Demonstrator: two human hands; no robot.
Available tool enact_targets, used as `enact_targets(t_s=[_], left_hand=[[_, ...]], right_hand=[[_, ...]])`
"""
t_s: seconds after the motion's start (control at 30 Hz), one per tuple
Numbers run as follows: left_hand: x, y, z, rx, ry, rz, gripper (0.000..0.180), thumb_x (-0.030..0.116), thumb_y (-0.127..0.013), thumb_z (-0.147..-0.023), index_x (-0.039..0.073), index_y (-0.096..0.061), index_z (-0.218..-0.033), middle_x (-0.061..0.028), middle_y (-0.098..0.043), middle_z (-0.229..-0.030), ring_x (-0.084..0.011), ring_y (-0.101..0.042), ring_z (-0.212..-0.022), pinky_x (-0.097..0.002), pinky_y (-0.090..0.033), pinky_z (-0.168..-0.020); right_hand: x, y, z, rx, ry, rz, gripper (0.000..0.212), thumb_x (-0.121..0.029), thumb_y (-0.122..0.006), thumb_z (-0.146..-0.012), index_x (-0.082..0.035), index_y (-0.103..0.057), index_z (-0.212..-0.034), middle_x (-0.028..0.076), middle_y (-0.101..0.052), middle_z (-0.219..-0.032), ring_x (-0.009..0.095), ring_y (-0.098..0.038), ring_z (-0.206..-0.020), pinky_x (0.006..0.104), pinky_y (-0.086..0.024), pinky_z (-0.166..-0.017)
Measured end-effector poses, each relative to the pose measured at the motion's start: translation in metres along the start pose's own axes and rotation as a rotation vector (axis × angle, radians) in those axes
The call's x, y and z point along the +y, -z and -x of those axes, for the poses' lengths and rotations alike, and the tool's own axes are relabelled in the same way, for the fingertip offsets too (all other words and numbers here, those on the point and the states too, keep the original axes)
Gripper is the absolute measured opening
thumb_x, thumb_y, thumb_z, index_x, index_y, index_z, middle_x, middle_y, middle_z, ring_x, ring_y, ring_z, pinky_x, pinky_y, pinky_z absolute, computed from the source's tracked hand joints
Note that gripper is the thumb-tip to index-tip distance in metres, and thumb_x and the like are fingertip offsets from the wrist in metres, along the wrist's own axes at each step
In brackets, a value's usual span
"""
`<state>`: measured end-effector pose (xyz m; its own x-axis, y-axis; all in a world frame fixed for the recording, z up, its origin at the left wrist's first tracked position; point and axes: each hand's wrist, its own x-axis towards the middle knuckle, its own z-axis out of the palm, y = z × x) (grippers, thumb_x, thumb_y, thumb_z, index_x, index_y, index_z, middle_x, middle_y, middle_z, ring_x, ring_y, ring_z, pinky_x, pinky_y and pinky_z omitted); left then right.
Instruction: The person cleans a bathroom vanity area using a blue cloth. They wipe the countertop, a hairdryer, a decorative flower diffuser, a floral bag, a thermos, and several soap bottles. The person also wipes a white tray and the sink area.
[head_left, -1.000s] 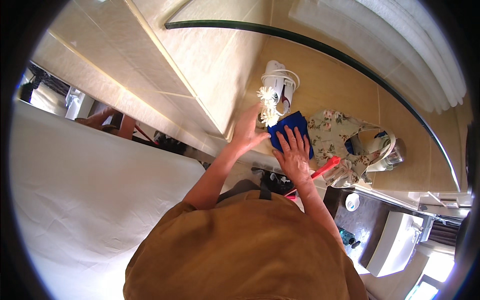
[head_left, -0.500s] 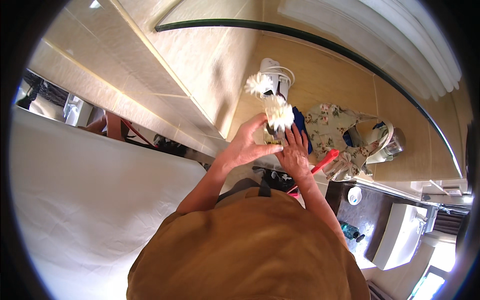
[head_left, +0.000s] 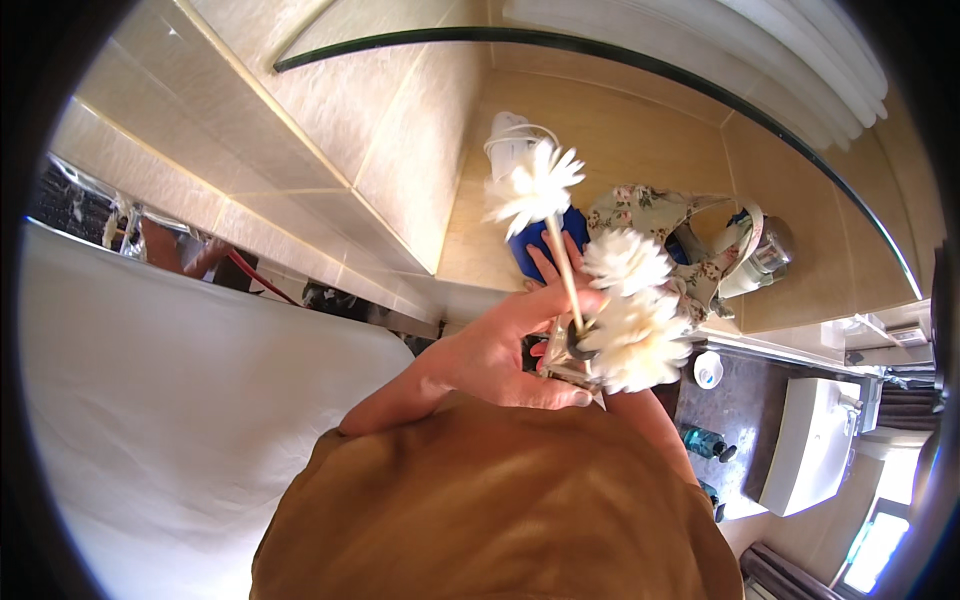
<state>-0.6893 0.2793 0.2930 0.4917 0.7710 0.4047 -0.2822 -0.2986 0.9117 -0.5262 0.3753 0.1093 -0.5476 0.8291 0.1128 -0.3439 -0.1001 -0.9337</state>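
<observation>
My left hand (head_left: 490, 350) is closed around a small clear glass bottle (head_left: 568, 372) with a dark collar. Thin pale sticks topped by several white flowers (head_left: 640, 340) rise from it. Beyond the bottle, my right hand (head_left: 574, 250) has its fingers spread flat on a blue cloth (head_left: 522, 258) on the beige shelf (head_left: 640, 130). The bottle, flowers and left hand cover most of the right hand's back and wrist. A bit of something red shows beside the bottle; I cannot make out what it is.
A white corded appliance (head_left: 508, 135) stands at the shelf's back left. To the right lie a floral cloth bag (head_left: 630, 210) and a clear jar (head_left: 770, 250). A curved glass edge (head_left: 560, 40) spans above. A sink (head_left: 812, 445) and teal bottle (head_left: 703, 441) are at lower right.
My left hand has drawn the flower bottle nearer to me, off the shelf. The right hand and blue cloth have shifted left, to where the bottle was.
</observation>
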Motion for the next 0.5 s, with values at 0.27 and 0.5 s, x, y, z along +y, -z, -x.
enact_targets(t_s=[0.27,0.5], left_hand=[[0.026,-0.027,-0.030,-0.064,-0.032,0.247,0.073,-0.004,-0.074,-0.079,0.007,-0.031,-0.138,-0.0036,-0.048,-0.116,-0.0104,-0.050,-0.105,-0.0255,-0.042,-0.088],[0.032,-0.048,-0.032,0.040,0.153,0.480,0.083,0.009,-0.089,-0.065,0.007,-0.036,-0.129,-0.0067,-0.044,-0.113,-0.0183,-0.055,-0.098,-0.0339,-0.045,-0.083]], right_hand=[[-0.047,-0.048,0.009,0.106,-0.097,-0.664,0.063,-0.047,-0.030,-0.102,-0.013,-0.014,-0.152,0.010,-0.024,-0.157,0.026,-0.024,-0.144,0.0442,-0.019,-0.115],[0.021,0.003,-0.005,-0.019,0.131,-0.296,0.054,-0.044,-0.044,-0.097,-0.023,-0.039,-0.147,0.002,-0.034,-0.155,0.023,-0.025,-0.145,0.0429,-0.012,-0.117]])
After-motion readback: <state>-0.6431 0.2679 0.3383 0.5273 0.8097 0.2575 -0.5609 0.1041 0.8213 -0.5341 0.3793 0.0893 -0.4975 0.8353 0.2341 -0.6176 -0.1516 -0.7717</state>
